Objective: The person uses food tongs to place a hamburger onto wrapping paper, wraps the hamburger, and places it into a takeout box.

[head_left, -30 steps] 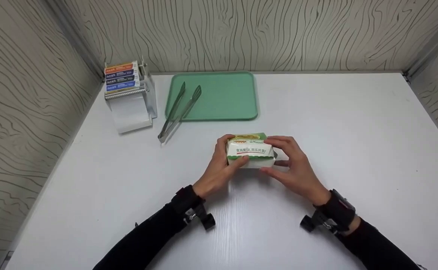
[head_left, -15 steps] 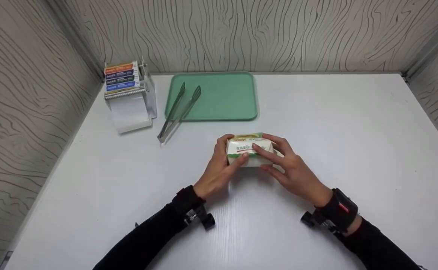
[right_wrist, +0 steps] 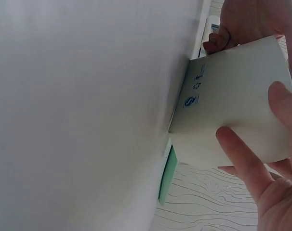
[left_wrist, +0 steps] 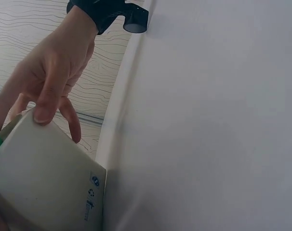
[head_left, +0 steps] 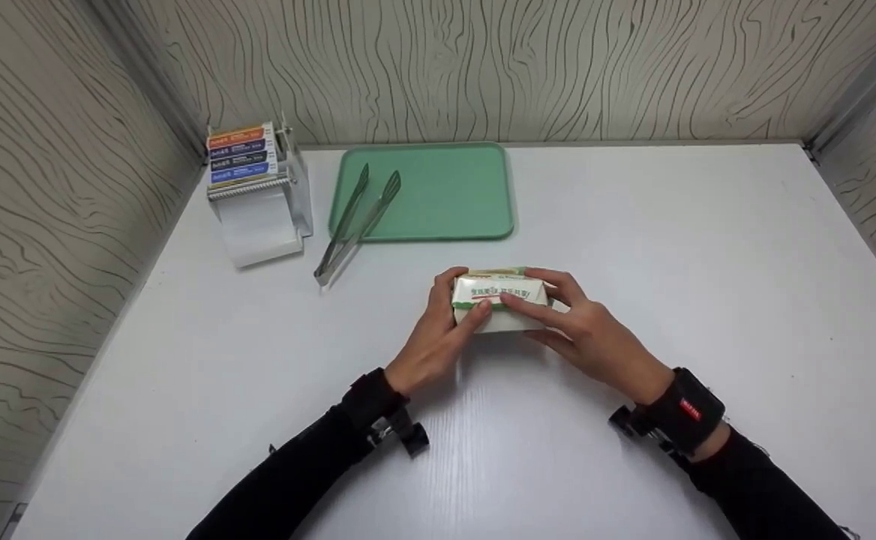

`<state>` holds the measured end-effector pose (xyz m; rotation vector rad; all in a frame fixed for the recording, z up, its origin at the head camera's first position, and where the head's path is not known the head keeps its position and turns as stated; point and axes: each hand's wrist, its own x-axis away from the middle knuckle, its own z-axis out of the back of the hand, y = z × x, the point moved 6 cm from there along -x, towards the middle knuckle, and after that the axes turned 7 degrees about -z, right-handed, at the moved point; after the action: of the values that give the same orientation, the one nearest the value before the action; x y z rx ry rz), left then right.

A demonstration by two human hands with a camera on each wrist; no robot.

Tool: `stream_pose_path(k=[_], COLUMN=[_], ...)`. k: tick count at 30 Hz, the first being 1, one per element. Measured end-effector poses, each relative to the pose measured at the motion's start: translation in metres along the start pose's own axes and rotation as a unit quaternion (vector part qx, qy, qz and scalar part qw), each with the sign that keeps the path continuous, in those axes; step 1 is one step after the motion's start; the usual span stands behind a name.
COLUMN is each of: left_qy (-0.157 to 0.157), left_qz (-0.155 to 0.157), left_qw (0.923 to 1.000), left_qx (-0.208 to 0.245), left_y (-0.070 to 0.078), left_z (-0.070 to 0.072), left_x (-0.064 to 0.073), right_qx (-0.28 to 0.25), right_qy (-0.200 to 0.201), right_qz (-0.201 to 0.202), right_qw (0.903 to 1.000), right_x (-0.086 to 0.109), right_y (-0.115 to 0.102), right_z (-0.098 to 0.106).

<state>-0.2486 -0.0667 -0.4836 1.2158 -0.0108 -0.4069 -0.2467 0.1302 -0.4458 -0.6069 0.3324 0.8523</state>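
Observation:
A small white and green cardboard food box point(head_left: 492, 321) stands on the white table, its lid down with a wavy green edge across the front. My left hand point(head_left: 438, 330) grips the left side, thumb on the front face. My right hand point(head_left: 603, 337) holds the right side. One of its fingers presses on the printed front of the lid, and its thumb lies lower on the front. Small blue marks show low on the plain face of the box point(right_wrist: 232, 91) in the right wrist view. The box's inside is hidden.
Metal tongs point(head_left: 355, 229) lean across the left edge of a green tray point(head_left: 453, 191) behind the box. To the tray's left stands a label dispenser point(head_left: 254, 191) with several coloured label strips. Patterned wall panels point(head_left: 520, 71) enclose the table.
A finger of my right hand has moved from the box's right edge onto the front of the lid. The right wrist has turned slightly. My left hand keeps its grip.

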Motion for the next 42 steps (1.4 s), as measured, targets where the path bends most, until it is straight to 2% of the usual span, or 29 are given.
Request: stream_pose_path(k=[5, 9, 12, 17, 20, 24, 27, 32, 35, 38, 42], left_qy=[-0.036, -0.053, -0.065, -0.083, -0.091, -0.097, -0.084, -0.028, 0.004, 0.023, 0.035], left_qz=[-0.013, -0.027, -0.031, -0.036, -0.059, -0.075, -0.080, -0.102, -0.129, -0.139, -0.132], left_qw=[0.9985, 0.9943, 0.9925, 0.9915, 0.9895, 0.9865, 0.9818, 0.9665, 0.9685, 0.9751, 0.9770], left_qx=[-0.040, -0.089, -0.099, -0.094, -0.096, -0.108, -0.150, -0.234, -0.213, -0.171, -0.164], left_y=[-0.005, -0.005, -0.002, -0.001, 0.001, 0.000, 0.000, 0.004, 0.009, 0.012, 0.015], left_z=[0.003, 0.007, 0.008, 0.008, 0.008, 0.009, 0.013, 0.017, 0.018, 0.018, 0.018], left_x=[0.002, 0.002, 0.000, -0.003, -0.004, -0.006, -0.007, -0.007, -0.005, -0.004, -0.005], right_qx=[-0.027, -0.042, -0.026, 0.035, 0.051, 0.050, 0.043, 0.032, 0.031, 0.033, 0.040], right_qy=[-0.013, -0.018, -0.017, -0.033, -0.039, -0.035, -0.029, -0.025, -0.019, -0.014, -0.015], right_qz=[-0.030, -0.040, -0.036, -0.018, -0.014, -0.013, -0.014, -0.023, -0.028, -0.031, -0.040], right_qw=[0.9991, 0.9982, 0.9988, 0.9987, 0.9978, 0.9980, 0.9986, 0.9989, 0.9989, 0.9989, 0.9983], right_x=[-0.001, 0.000, 0.000, 0.000, 0.000, 0.000, 0.000, 0.000, 0.000, 0.000, 0.000], right_y=[0.003, 0.004, 0.004, 0.002, 0.002, 0.003, 0.004, 0.005, 0.005, 0.006, 0.006], right_z=[-0.002, -0.001, 0.001, 0.002, 0.002, 0.003, 0.003, 0.002, 0.003, 0.003, 0.004])
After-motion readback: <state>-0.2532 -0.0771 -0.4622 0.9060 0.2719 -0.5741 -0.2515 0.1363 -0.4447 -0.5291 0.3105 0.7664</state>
